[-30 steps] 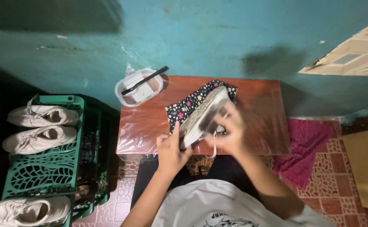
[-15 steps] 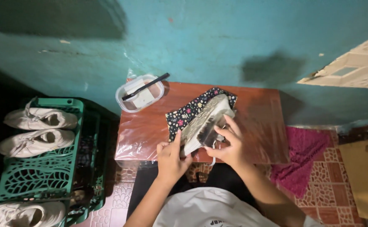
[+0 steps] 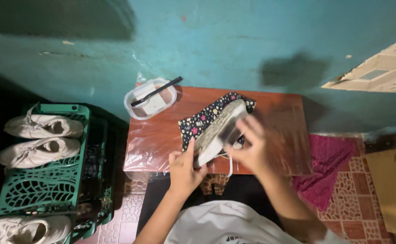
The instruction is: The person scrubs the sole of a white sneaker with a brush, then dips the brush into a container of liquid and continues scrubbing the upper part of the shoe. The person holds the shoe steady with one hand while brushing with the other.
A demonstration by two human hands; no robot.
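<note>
A: Since the earlier frame, the right hand point(image 3: 251, 147) has been shifted along the shoe point(image 3: 219, 131) and is now motion-blurred; the shoe has been tipped a bit further up on its side. Left hand point(image 3: 185, 168) is unchanged at the near end.

B: Layout, big to small?

A: Teal wall point(image 3: 234, 40) is seen behind everything. A low reddish-brown table point(image 3: 275, 108), wrapped in clear plastic, is set against it. A green plastic crate point(image 3: 44, 190) is placed left of the table, with two white shoes point(image 3: 40, 138) laid on top and a third point(image 3: 24, 230) at its near end. A magenta mat point(image 3: 329, 167) and a piece of cardboard point(image 3: 394, 190) are seen on the tiled floor to the right.

B: On the table?

A: A dark floral cloth point(image 3: 202, 118) is spread at mid-table, reaching toward the back edge. The shoe is held over it, sole turned toward the camera, heel near the front edge. A clear plastic tub point(image 3: 150, 97) is set at the back left corner, with a black-handled brush point(image 3: 157, 91) laid across it.

B: Grips?

A: The near end of the shoe is clamped by the left hand, thumb on the sole. The shoe's upper side is touched by the right hand; whether anything is gripped cannot be told because of blur. A white lace point(image 3: 230, 165) is seen hanging over the front edge.
</note>
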